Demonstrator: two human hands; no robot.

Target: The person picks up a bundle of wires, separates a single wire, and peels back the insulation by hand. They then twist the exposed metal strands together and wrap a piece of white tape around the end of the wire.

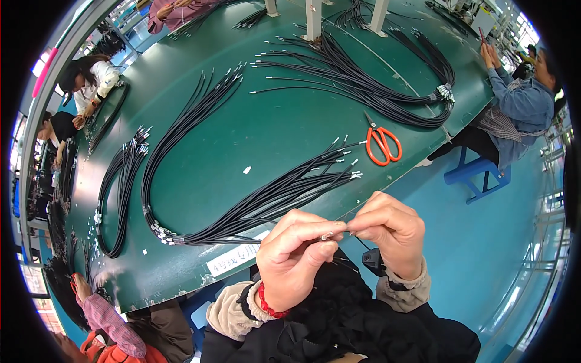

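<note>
My left hand (295, 257) and my right hand (390, 233) meet in front of my chest, fingertips pinched together on the metal-tipped end of a thin black wire (331, 235). The wire's far part is hidden behind my fingers. A red bead bracelet (266, 305) sits on my left wrist. Just beyond my hands, on the green table (266, 127), lies a long looped bundle of black wires (254, 206) with metal terminals at its ends.
Orange-handled scissors (382, 145) lie near the table's right edge. More black wire bundles (363, 85) spread across the far table and another (118, 187) lies at the left. A seated person (514, 109) is at the right, others at the left, and a blue stool (475, 175).
</note>
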